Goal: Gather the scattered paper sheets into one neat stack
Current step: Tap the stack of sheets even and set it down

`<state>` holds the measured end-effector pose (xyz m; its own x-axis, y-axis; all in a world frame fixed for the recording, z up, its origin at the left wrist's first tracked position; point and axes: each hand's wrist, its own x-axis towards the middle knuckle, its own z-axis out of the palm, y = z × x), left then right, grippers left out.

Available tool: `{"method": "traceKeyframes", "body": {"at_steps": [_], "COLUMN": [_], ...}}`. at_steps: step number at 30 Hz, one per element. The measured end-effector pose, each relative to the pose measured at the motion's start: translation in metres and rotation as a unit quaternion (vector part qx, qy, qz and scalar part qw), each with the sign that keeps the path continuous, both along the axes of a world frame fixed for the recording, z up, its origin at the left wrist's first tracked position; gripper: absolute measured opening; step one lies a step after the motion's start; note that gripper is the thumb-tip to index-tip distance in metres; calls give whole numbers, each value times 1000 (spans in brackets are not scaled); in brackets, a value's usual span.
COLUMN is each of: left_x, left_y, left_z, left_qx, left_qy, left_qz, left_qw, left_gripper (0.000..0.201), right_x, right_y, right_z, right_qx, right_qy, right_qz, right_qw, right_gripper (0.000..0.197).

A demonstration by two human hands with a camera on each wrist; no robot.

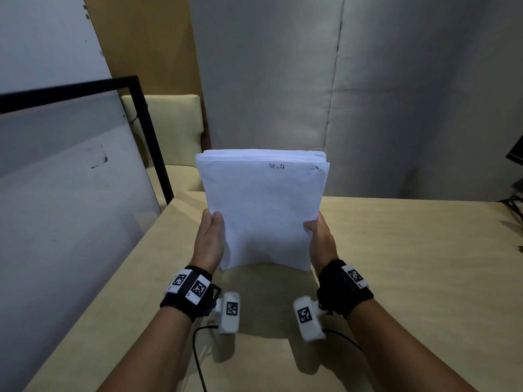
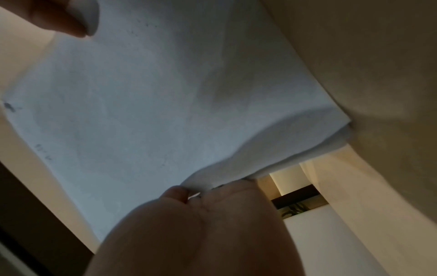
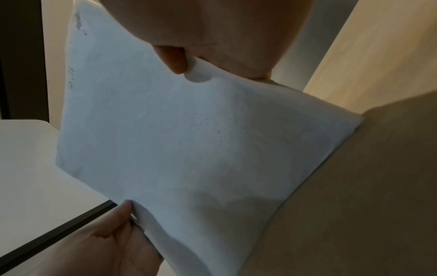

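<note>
A thick stack of white paper sheets stands upright on its lower edge on the beige table, leaning slightly away from me. My left hand grips its left side, thumb on the front sheet. My right hand grips the right side the same way. The top edges of the sheets are slightly uneven. In the left wrist view the stack fills the frame, with my thumb pinching its edge. The right wrist view shows the same stack pinched under my right thumb.
A black-framed whiteboard leans along the table's left side. A cream upholstered chair sits behind the table's far left corner. Grey padded wall panels stand behind. Dark cables and equipment lie at the far right edge.
</note>
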<state>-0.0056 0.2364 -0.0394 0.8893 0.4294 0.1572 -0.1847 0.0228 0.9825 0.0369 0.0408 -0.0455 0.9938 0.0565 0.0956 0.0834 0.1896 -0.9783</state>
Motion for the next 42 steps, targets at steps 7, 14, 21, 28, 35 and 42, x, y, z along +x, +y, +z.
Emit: {"method": "traceKeyframes", "body": {"at_steps": [7, 14, 21, 28, 35, 42], "left_x": [-5, -3, 6, -1, -5, -7], "left_y": [-2, 12, 62, 108, 154, 171], "left_z": [1, 7, 14, 7, -24, -36], "left_qx": [26, 83, 152, 158, 165, 238], "left_qy": [4, 30, 95, 200, 275, 335], "left_qz": [18, 32, 66, 78, 34, 18], "left_qw": [1000, 996, 982, 964, 947, 911], "left_gripper": [23, 18, 26, 19, 17, 12], "right_x": [-5, -4, -2, 6, 3, 12], "right_y": [1, 6, 35, 75, 94, 108], "right_z": [3, 4, 3, -23, -35, -48], "right_qx": [21, -1, -123, -193, -255, -296], "right_qy": [9, 4, 5, 53, 106, 169], "right_qz": [-19, 1, 52, 115, 151, 192], "right_qw": [1000, 1000, 991, 973, 949, 920], "right_gripper": [29, 25, 31, 32, 28, 7]}}
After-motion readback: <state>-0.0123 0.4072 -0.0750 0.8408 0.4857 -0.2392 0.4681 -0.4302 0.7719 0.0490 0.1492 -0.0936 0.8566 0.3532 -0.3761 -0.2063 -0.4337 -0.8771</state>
